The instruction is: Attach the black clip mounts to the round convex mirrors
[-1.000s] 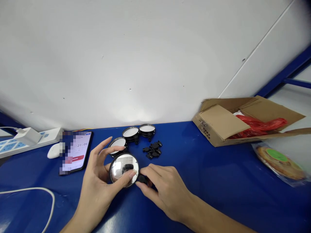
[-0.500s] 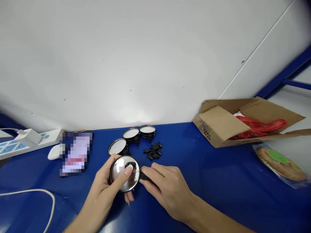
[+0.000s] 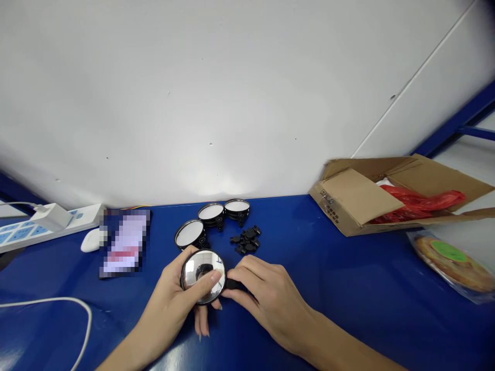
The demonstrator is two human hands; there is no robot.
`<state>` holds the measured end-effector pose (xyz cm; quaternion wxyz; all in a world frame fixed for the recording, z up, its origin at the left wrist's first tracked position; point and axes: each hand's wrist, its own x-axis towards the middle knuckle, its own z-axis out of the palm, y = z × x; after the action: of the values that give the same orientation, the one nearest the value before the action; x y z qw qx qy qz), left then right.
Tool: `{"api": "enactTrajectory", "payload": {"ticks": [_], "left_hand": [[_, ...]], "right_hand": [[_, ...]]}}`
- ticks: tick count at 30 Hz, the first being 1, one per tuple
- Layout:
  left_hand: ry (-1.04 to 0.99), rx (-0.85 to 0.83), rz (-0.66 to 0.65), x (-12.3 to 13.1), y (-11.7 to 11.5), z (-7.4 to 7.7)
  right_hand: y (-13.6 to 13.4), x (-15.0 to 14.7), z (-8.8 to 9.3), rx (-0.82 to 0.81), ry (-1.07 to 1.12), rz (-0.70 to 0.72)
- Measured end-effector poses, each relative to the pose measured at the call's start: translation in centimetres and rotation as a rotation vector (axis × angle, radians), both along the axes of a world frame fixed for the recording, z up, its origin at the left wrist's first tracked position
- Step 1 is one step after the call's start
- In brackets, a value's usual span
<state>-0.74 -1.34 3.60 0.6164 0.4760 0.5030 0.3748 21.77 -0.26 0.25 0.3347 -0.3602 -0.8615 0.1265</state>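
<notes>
My left hand (image 3: 176,301) is closed around a round convex mirror (image 3: 195,272), thumb across its shiny face and fingers beneath. At the mirror's right edge is a small black plastic piece (image 3: 232,284), pinched between the thumb and fingers of my right hand (image 3: 263,296). The piece touches the rim; whether it is joined there I cannot tell. Just behind my hands lies a heap of similar black plastic pieces (image 3: 246,240). Three more round mirrors in black housings stand behind, one at the left (image 3: 189,234), one in the middle (image 3: 211,212) and one at the right (image 3: 237,206).
A pixelated phone-like slab (image 3: 126,243), a white mouse-shaped object (image 3: 91,240) and a power strip (image 3: 21,233) lie on the left, with a white cable (image 3: 87,314) nearer me. On the right are an open cardboard box (image 3: 348,198) and a plastic-wrapped round item (image 3: 450,260).
The view has shifted slightly. In my left hand the mirror has moved a little to the right, and the thumb now lies further across its face. Both grips stay the same.
</notes>
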Motion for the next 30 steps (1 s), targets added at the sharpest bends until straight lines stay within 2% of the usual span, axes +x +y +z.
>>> {"api": "enactTrajectory", "payload": {"ticks": [6, 9, 13, 16, 19, 27, 30], "left_hand": [[-0.061, -0.050, -0.130, -1.0, 0.2, -0.4], [-0.082, -0.130, -0.220, -1.4, 0.5, -0.8], [-0.143, -0.214, -0.404, -2.1, 1.0, -1.4], [-0.144, -0.252, -0.493, -2.6, 1.5, -1.5], [-0.140, -0.248, -0.504, -2.9, 1.7, -1.5], [-0.170, -0.181, -0.398, -2.3, 1.2, -1.0], [-0.180, -0.134, -0.302, -2.2, 1.3, -0.8]], "right_hand": [[1.0, 1.2, 1.4, -0.050, -0.083, 0.176], [1.4, 1.7, 1.9, -0.191, -0.083, 0.299], [1.5, 2.0, 2.4, -0.395, -0.029, 0.457], [1.4, 2.0, 2.8, -0.505, -0.002, 0.536], [1.5, 2.1, 3.0, -0.530, -0.002, 0.505], [1.9, 3.0, 4.0, -0.589, 0.093, 0.391], [2.6, 3.5, 4.1, -0.522, 0.170, 0.235]]}}
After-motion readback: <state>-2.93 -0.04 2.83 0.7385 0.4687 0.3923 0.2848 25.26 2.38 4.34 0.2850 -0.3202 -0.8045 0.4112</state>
